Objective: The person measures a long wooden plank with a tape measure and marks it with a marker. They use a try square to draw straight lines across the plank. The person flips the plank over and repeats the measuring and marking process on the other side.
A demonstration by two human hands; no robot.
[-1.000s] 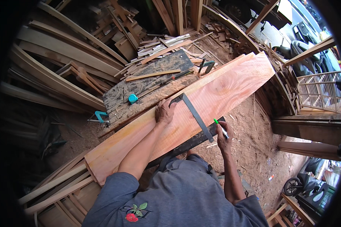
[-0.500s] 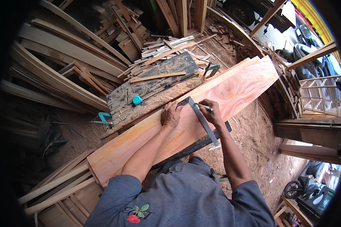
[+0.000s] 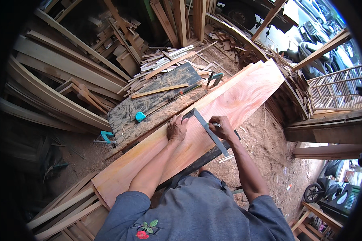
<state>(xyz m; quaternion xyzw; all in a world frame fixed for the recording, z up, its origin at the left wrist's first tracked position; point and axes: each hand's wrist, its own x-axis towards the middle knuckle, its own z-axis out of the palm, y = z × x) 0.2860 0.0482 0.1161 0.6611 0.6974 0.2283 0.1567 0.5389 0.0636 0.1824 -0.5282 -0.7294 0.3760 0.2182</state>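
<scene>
A wide pinkish plank [image 3: 148, 154] lies slantwise in front of me. Across it rests a grey metal try square [image 3: 215, 137], its dark stock along the plank's far edge. My left hand [image 3: 177, 127] holds the stock down there, fingers reaching over the edge, their tips partly hidden. In my right hand [image 3: 223, 128], a pen [image 3: 216, 125] is pinched close to the square's blade, about halfway across the plank. The pen's tip is hidden by the fingers.
Beyond the plank is a dusty workbench [image 3: 126, 109] with a teal tape measure [image 3: 140, 116], a thin wood strip [image 3: 160, 90] and teal clamps [image 3: 107, 137] at its ends. Timber boards [image 3: 68, 66] lean at the left. Wood offcuts [image 3: 169, 60] lie behind the bench; sawdust covers the floor [image 3: 265, 160].
My right hand and the pen have moved down along the square's blade, toward me. My left hand stays at the stock. The whole view has shifted slightly.
</scene>
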